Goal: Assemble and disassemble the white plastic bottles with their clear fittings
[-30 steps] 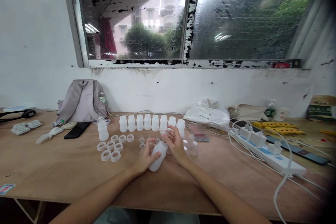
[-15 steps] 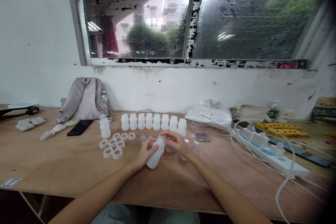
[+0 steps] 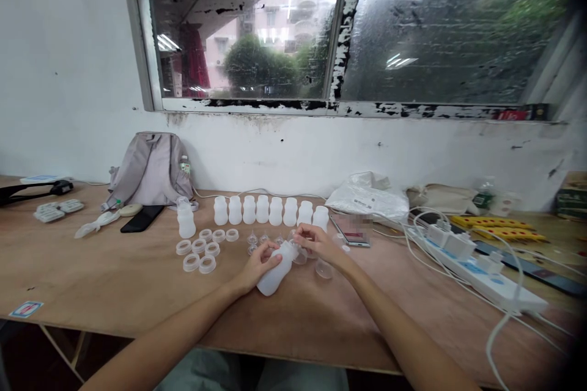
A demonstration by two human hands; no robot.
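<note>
My left hand (image 3: 257,266) is wrapped round a frosted white baby bottle (image 3: 274,276), which leans with its neck up to the right. At the bottle's mouth, my right hand (image 3: 316,243) pinches a small clear bottle nipple (image 3: 292,236); fingers partly cover it. Several clear nipples (image 3: 252,238) stand just behind my left hand. Clear domed caps (image 3: 323,269) lie beneath and beside my right hand. To the left are several translucent screw rings (image 3: 206,264). Behind them stands a bottle with a top fitted (image 3: 186,223), and several bare bottles (image 3: 262,210) form a row.
A phone (image 3: 351,231) lies right of the bottle row, before a white plastic bag (image 3: 369,195). On the right, a power strip (image 3: 486,278) trails loose cables. A backpack (image 3: 149,168), a black phone (image 3: 142,219) and a crumpled plastic wrapper (image 3: 96,224) occupy the back left.
My right hand has drawn slightly up and right from the bottle's mouth, exposing more of the neck. My left hand still grips the bottle. The view has shifted a little.
</note>
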